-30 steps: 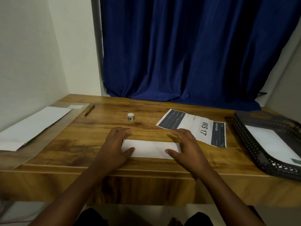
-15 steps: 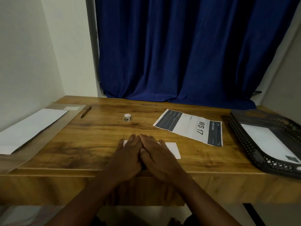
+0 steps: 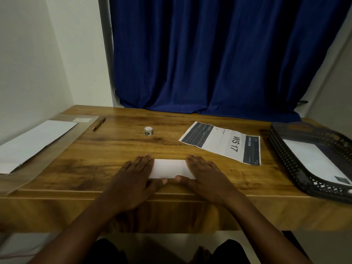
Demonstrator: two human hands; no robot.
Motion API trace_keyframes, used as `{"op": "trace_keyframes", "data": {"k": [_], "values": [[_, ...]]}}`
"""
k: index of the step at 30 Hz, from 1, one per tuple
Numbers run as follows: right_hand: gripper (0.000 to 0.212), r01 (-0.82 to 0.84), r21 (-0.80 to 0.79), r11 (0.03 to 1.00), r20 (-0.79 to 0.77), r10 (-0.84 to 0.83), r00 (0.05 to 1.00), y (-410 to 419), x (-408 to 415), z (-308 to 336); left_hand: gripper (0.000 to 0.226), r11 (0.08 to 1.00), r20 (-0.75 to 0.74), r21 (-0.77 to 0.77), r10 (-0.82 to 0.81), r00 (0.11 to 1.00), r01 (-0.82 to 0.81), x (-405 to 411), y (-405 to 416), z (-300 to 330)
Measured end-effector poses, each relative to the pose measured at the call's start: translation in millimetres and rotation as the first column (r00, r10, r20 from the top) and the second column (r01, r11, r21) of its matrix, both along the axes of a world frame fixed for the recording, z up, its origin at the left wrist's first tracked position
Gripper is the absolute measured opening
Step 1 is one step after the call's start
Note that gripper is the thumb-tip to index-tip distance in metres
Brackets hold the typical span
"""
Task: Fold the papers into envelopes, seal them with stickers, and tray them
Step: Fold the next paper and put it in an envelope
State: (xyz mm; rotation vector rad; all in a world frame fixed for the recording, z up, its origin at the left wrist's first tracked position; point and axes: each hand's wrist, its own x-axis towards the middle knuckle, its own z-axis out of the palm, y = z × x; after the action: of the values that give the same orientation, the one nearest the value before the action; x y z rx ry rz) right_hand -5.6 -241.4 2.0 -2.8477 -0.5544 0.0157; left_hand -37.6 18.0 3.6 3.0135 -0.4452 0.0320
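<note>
Creasing folded paper (image 3: 169, 168), left hand (image 3: 133, 176) and right hand (image 3: 205, 174) flat on its ends; next, sticker roll (image 3: 148, 130).

A home room: wooden desk (image 3: 114, 149) against a blue curtain (image 3: 219, 54), "LIVING ROOM" printed sheet (image 3: 222, 141).
</note>
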Motion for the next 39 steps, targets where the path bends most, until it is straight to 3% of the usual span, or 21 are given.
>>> {"op": "trace_keyframes", "data": {"k": [7,10,15,18,21,23,26,28,30,35,39], "values": [[0.106,-0.096,-0.051,0.994,0.076,0.1,0.992,-10.2,-13.8,-3.5,0.115,0.999,0.075,-0.019,-0.025,0.997,0.026,-14.5,4.4,-1.4],[0.1,-0.134,-0.08,0.988,0.122,0.143,0.982,-19.0,-25.3,-6.8,0.111,0.998,0.083,-0.041,-0.04,0.996,0.044,-23.7,12.5,-5.0],[0.076,-0.184,0.064,0.981,0.239,0.164,0.957,-31.2,-43.5,-11.0,0.07,0.942,0.246,-0.3,-0.076,0.966,0.151,-40.6,26.5,-9.3],[0.05,-0.251,0.131,0.959,0.361,0.19,0.913,-34.7,-52.3,-11.2,0.042,0.839,0.357,-0.467,-0.11,0.928,0.279,-45.8,31.5,-11.2],[0.039,-0.266,0.22,0.939,0.383,0.167,0.909,-34.8,-56.0,-1.4,0.012,0.719,0.308,-0.654,-0.031,0.951,0.235,-47.4,33.6,-6.7],[0.029,-0.27,0.373,0.888,0.316,0.152,0.937,-28.3,-54.5,13.8,0.014,0.581,0.202,-0.802,0.047,0.978,0.138,-44.5,31.4,3.4],[0.032,-0.169,0.588,0.791,-0.006,0.213,0.977,-12.1,-38.9,47.1,0.018,0.294,0.059,-0.956,0.132,0.989,0.017,-29.5,31.2,23.4],[0.026,-0.109,0.632,0.767,-0.242,0.33,0.912,-0.6,-20.9,65.7,0.03,0.151,-0.015,-0.988,0.151,0.988,-0.038,-16.5,34.0,34.6],[0.025,-0.091,0.603,0.793,-0.39,0.392,0.833,13.6,0.1,75.1,0.035,0.064,-0.082,-0.994,0.153,0.985,-0.093,-5.6,38.7,43.2],[0.025,-0.066,0.614,0.786,-0.443,0.413,0.796,72.9,44.9,77.1,0.028,0.056,-0.112,-0.99,0.226,0.968,-0.128,11.3,66.3,46.5],[0.027,-0.146,0.524,0.839,-0.507,0.445,0.738,113.7,59.8,73.1,0.019,0.205,-0.082,-0.968,0.294,0.952,-0.147,9.4,105.2,47.3]]}}
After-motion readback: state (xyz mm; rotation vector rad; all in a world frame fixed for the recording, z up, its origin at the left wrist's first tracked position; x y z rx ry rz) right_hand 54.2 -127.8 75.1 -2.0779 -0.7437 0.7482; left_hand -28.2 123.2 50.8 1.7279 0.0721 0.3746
